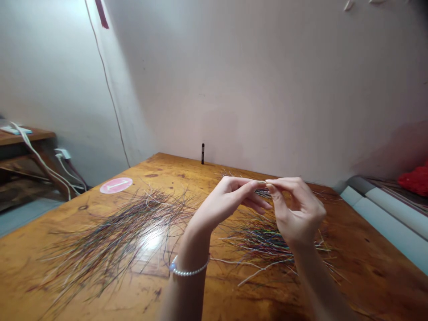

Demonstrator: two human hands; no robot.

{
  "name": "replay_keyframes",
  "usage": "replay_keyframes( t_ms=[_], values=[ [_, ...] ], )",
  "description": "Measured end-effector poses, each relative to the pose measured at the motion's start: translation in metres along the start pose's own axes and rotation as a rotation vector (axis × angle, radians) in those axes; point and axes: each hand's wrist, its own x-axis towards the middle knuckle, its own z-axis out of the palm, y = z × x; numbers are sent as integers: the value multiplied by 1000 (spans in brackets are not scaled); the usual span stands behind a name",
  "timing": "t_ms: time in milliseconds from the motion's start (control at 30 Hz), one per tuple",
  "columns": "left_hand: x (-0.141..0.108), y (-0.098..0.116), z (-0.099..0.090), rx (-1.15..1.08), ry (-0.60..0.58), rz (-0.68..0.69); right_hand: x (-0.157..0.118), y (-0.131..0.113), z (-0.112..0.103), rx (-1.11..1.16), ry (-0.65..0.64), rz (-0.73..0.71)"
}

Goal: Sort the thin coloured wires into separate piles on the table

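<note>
In the head view, the left hand (222, 203) and the right hand (299, 209) are held raised above a wooden table (351, 267), with their fingertips (259, 182) brought together and touching. A fine strand may be pinched between them, but this cannot be told from this view. Directly below the right hand, a loose heap of multicoloured wires (264, 240) is spread, and a larger spread of thin wires (113, 240) is laid out toward the left of the table. A pearl bracelet (189, 269) is worn on the left wrist. A round pink sticker (116, 185) is stuck to the tabletop, and a small black cylinder (202, 153) is stood upright at the far edge, beside the wall. A red cloth (414, 180) is seen on the right.
</note>
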Motion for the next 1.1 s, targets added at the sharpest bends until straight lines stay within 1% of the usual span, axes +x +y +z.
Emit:
replay_keyframes(
  t_ms=[167,333,533,633,800,1000,1100],
  values=[
    [1,1,0,17,22,9,-1,-2,0,-1,-31,27],
    [3,-2,-1,7,10,60,-2,-2,0,88,-30,97],
    [5,-4,1,-9,76,122,-2,-3,1,198,-26,212],
    [4,-3,0,-9,82,152,-2,-4,1,238,-35,252],
    [1,-2,-8,70,70,142,-2,-2,0,268,-107,323],
    [-3,0,-18,201,98,200,-3,2,2,270,-219,358],
    [-6,2,-23,252,73,196,-3,3,3,269,-269,379]
  ],
)
